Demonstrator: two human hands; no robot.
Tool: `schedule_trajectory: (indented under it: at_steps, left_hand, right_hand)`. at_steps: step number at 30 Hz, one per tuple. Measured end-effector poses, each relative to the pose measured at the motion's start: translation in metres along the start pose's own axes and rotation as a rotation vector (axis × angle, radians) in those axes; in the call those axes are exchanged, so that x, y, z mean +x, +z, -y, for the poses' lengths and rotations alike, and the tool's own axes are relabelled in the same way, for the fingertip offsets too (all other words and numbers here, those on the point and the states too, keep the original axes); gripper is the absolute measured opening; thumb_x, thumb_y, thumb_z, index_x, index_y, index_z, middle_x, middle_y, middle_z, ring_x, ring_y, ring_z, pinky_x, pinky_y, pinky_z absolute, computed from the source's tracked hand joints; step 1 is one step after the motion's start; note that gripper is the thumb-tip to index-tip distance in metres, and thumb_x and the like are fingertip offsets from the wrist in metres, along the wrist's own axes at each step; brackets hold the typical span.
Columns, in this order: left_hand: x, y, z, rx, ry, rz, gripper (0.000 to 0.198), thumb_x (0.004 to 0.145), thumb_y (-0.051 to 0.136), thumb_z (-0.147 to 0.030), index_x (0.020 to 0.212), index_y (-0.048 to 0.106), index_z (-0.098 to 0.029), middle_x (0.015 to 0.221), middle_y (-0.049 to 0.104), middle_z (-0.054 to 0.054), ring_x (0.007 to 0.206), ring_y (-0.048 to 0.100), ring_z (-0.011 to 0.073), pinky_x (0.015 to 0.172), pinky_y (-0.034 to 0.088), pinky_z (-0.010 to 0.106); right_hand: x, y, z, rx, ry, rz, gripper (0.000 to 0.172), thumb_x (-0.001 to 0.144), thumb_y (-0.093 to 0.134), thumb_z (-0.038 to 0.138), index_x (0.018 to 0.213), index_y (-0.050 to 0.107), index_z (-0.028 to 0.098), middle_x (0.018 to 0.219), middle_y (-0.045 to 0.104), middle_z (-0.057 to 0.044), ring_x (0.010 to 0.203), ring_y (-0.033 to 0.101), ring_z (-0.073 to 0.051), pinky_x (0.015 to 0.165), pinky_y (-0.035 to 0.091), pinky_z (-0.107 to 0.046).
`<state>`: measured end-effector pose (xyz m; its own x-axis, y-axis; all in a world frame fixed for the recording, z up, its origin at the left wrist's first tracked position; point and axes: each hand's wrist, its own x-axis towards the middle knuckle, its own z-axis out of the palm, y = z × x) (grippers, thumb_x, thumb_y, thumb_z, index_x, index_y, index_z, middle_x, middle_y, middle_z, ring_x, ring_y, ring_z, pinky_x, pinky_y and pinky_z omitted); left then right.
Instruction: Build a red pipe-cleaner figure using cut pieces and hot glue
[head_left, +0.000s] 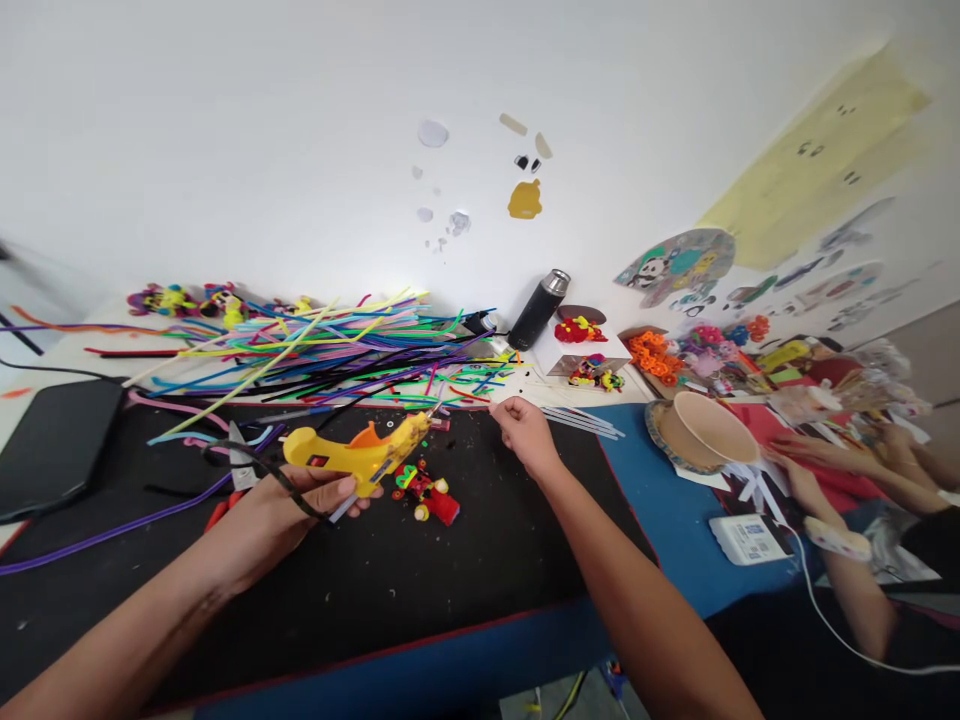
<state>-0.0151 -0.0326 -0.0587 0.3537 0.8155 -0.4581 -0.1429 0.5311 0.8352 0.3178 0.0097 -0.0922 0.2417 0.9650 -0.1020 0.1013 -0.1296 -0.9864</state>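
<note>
A black mat (480, 590) is covering the near part of the table, with a heap of pipe cleaners (315, 345) in many colours lying along its far edge. A dark, flat slab (64, 440) is resting at the far left. The left hand (281, 512) is gripping a yellow glue gun (337, 458), fingers wrapping its handle from below, thumb along the near side; the gun is being held above the mat, its nozzle pointing right and away from the person, toward the other hand. The right hand (525, 432) is hovering near the mat's far edge, fingers curled, thumb and forefinger pinching the end of a thin red strand (472, 398), which is extending leftward from the fingertips. Scissors (241, 465) are lying partly hidden behind the left wrist. A small red figure (429, 493) is lying tilted on the mat, between the two hands, just right of the left fingers and below the nozzle; neither hand is touching it.
</note>
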Motion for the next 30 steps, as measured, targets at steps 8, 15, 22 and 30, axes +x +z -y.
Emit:
schedule_trajectory:
  at_steps: [8,15,22,30]
  left_hand:
    - [0.002,-0.002,0.004,0.06,0.027,-0.013,0.041,0.051,0.102,-0.05,0.073,0.088,-0.019,0.082,0.083,0.011,0.082,0.072,0.0249,0.081,0.057,0.028]
    - [0.006,-0.01,-0.012,0.174,0.112,-0.122,0.047,0.048,0.102,-0.054,0.073,0.085,-0.019,0.088,0.084,0.011,0.094,0.072,0.0324,0.096,0.052,0.034]
    - [0.015,-0.024,-0.019,0.293,0.198,-0.239,0.047,0.057,0.099,-0.056,0.079,0.082,-0.018,0.094,0.084,0.009,0.107,0.07,0.0348,0.091,0.051,0.03]
    - [0.025,0.008,-0.033,0.512,0.455,-0.153,0.041,0.066,0.092,-0.043,0.1,0.086,-0.021,0.108,0.083,0.008,0.1,0.07,0.0313,0.085,0.051,0.027]
  right_hand:
    - [-0.013,0.008,0.0,0.001,-0.001,0.06,0.036,0.076,0.08,0.047,0.093,0.069,0.018,0.048,0.044,0.013,0.038,0.036,-0.008,0.04,0.027,-0.021]
    - [-0.047,0.024,-0.002,0.073,0.015,0.119,0.037,0.081,0.078,0.053,0.088,0.065,0.02,0.049,0.042,0.013,0.036,0.034,-0.006,0.039,0.025,-0.021]
    - [-0.072,0.027,-0.018,0.198,0.03,0.125,0.043,0.083,0.08,0.059,0.087,0.062,0.021,0.044,0.036,0.015,0.034,0.029,-0.006,0.039,0.018,-0.021]
    - [-0.085,0.026,-0.027,0.303,-0.008,0.024,0.045,0.084,0.079,0.063,0.089,0.061,0.022,0.048,0.03,0.016,0.037,0.023,-0.006,0.039,0.019,-0.021]
